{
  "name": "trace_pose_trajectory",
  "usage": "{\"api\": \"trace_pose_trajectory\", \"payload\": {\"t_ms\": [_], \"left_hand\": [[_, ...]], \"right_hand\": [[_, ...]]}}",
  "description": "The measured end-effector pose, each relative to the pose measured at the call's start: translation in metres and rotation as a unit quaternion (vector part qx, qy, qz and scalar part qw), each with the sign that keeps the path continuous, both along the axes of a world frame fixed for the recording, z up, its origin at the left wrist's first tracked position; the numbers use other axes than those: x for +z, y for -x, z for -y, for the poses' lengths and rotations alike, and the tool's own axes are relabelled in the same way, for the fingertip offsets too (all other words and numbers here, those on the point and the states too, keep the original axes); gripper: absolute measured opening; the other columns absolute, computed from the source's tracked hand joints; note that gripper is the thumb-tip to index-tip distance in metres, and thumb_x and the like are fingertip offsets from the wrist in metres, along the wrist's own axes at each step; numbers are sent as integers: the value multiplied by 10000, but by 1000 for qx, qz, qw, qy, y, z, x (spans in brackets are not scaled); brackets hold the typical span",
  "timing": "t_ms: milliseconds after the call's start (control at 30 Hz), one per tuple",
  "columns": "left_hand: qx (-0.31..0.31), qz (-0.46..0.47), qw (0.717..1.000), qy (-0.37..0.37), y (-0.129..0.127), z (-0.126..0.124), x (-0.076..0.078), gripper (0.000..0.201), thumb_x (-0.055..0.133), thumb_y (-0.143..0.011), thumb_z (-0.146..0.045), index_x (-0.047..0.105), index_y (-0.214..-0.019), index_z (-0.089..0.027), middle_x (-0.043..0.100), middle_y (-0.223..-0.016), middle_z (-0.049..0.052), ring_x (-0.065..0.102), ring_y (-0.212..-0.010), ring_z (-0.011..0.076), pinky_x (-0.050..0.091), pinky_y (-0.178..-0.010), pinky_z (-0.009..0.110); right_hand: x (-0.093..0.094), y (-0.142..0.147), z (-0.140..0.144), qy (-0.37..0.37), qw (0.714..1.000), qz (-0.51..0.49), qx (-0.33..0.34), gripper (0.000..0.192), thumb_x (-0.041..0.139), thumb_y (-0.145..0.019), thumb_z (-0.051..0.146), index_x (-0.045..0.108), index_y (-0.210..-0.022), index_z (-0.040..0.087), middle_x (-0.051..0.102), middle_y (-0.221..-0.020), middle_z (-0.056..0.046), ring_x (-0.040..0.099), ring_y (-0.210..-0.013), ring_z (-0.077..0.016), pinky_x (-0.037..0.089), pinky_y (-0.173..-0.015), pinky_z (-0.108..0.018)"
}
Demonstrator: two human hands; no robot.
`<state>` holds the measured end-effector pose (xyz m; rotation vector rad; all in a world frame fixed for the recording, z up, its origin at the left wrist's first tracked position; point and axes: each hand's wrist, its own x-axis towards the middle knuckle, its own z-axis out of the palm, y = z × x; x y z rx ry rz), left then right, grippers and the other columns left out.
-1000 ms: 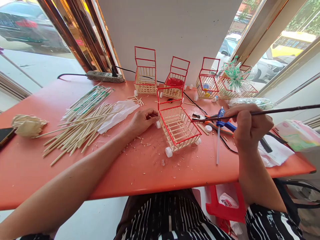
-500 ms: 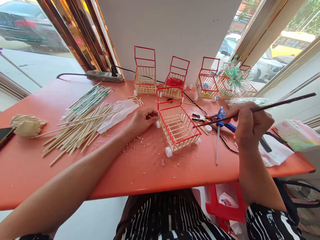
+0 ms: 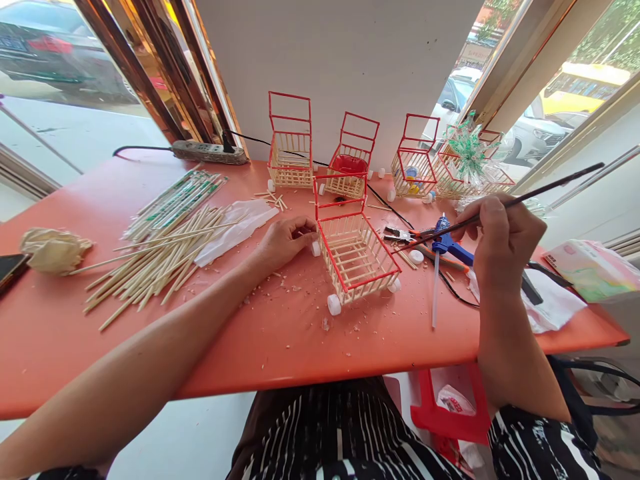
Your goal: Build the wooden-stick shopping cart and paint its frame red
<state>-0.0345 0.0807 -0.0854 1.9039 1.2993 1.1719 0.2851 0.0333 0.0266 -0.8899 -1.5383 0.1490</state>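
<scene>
A miniature shopping cart [image 3: 357, 250] made of pale sticks, with red top rails, a red handle and white wheels, stands on the orange table in front of me. My left hand [image 3: 290, 240] is closed at its rear left corner, fingers against the frame beside a wheel [image 3: 315, 249]. Between the fingers and thumb of my right hand [image 3: 500, 233] is a thin dark paintbrush [image 3: 555, 185], held like a pen. Its tip reaches the red rail on the cart's right side, near the front corner. The fingertips of my left hand are partly hidden.
Behind stand more carts [image 3: 291, 157], one holding a red bowl [image 3: 350, 164]. At left lie loose sticks [image 3: 145, 267], wrapped sticks [image 3: 175, 203] and a power strip [image 3: 209, 153]. Pliers [image 3: 400, 233], a blue glue gun [image 3: 453, 248] and a tissue pack [image 3: 595, 270] are at right.
My right hand and the brush have shifted slightly, the brush's tip moving along the right rail toward the front corner. The cart's front has turned slightly left. My left hand stays put.
</scene>
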Motion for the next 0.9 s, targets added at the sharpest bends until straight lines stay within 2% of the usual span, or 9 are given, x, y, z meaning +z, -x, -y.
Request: {"api": "trace_pose_trajectory", "payload": {"t_ms": [100, 267, 467, 600, 767, 900], "left_hand": [[-5, -1, 1000, 4, 0, 0, 0, 248, 666, -819, -451, 672, -813, -203, 699, -775, 10, 586, -668, 149, 495, -676, 273], [2, 5, 1000, 8, -1, 0, 0, 263, 668, -804, -469, 678, -813, -207, 691, -781, 15, 588, -682, 154, 495, -681, 275], [5, 8, 1000, 9, -1, 0, 0, 259, 672, -788, -469, 689, -813, -212, 704, -777, 18, 586, -685, 160, 497, -678, 279], [7, 10, 1000, 6, -1, 0, 0, 263, 673, -788, -465, 702, -822, -206, 712, -772, 22, 596, -680, 162, 499, -677, 281], [7, 8, 1000, 2, -2, 1, 1, 271, 667, -788, -472, 704, -823, -206, 720, -773, 24, 617, -704, 173, 503, -709, 296], [18, 12, 1000, -6, -1, -2, -1, 279, 681, -767, -472, 713, -831, -202, 726, -788, 31, 621, -711, 177, 502, -720, 308]], "right_hand": [[0, 0, -1, -5, 1000, -16, -8, 358, 538, -972, 265, 724, -672, 200, 579, -489, 24, 488, -450, -103, 290, -505, -322], [-1, -5, -4, 1, 999, -28, 17, 339, 583, -954, 269, 702, -648, 183, 562, -482, 20, 490, -419, -95, 276, -451, -302], [2, -14, -14, -35, 991, -127, 35, 348, 573, -954, 262, 663, -629, 175, 549, -467, 9, 465, -363, -96, 255, -384, -271], [2, -17, -19, -8, 986, -158, 44, 341, 585, -959, 321, 693, -677, 161, 588, -494, -13, 514, -389, -108, 294, -390, -265], [-3, -18, -27, 43, 977, -194, 74, 331, 662, -891, 444, 710, -710, 171, 643, -535, -37, 595, -443, -142, 327, -402, -284], [-5, -22, -33, 78, 975, -194, 81, 350, 678, -880, 543, 710, -772, 211, 663, -597, -12, 599, -496, -128, 382, -448, -279]]}}
